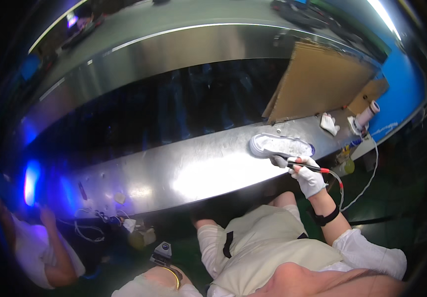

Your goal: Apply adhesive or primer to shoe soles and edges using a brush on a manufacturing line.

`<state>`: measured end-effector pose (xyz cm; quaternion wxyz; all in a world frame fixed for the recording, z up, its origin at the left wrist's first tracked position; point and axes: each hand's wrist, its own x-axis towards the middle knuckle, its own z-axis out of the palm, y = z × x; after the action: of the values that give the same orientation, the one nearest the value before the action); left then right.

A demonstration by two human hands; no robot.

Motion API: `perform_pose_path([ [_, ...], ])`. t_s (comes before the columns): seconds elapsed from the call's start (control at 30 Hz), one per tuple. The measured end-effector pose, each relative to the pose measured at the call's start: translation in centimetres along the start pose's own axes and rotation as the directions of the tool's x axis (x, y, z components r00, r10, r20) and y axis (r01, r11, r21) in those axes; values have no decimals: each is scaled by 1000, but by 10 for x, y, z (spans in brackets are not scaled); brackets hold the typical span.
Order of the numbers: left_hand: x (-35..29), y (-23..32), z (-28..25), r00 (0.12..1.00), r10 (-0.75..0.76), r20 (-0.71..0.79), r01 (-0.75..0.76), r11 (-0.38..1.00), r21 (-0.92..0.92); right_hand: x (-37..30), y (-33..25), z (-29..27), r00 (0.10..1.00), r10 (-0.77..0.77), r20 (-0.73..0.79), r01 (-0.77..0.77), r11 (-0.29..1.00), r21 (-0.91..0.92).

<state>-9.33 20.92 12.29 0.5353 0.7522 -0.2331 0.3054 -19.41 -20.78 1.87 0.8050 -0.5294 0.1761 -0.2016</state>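
Observation:
Wrapped in a white fingertip-less glove, my right hand (308, 179) is closed around a black-handled brush (306, 167) with red bands and a thin hose trailing from its rear end. Its grey bristle head lies at the near edge of a white shoe sole (284, 146), though I cannot tell whether they touch. The sole rests lengthwise on a metal bench (149, 171); its pale hollow side faces up and one end is darker purple. A dark strap circles my right wrist. My left hand does not show; only skin, a yellow band and a small grey device (162, 251) appear low in the view.
Cardboard sheets (317, 84) stand upright behind the sole. A white glove (329, 124) and a pinkish cylinder (369, 113) sit at the bench's right end, near a yellow-green container (345, 167). Another person (50, 242) is at the far left beside blue light. Cables (87, 232) hang below the bench.

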Motion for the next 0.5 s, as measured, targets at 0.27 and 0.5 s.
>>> perform_pose_path([
  [0.27, -26, -89, 52, 948, -303, 102, 282, 943, 178, 48, 12, -7, 999, 38, -22, -39, 998, -40],
  [0.5, -19, -133, 91, 905, -380, 192, 321, 905, 279, 78, 25, -13, 990, 115, -86, -111, 993, 40],
])
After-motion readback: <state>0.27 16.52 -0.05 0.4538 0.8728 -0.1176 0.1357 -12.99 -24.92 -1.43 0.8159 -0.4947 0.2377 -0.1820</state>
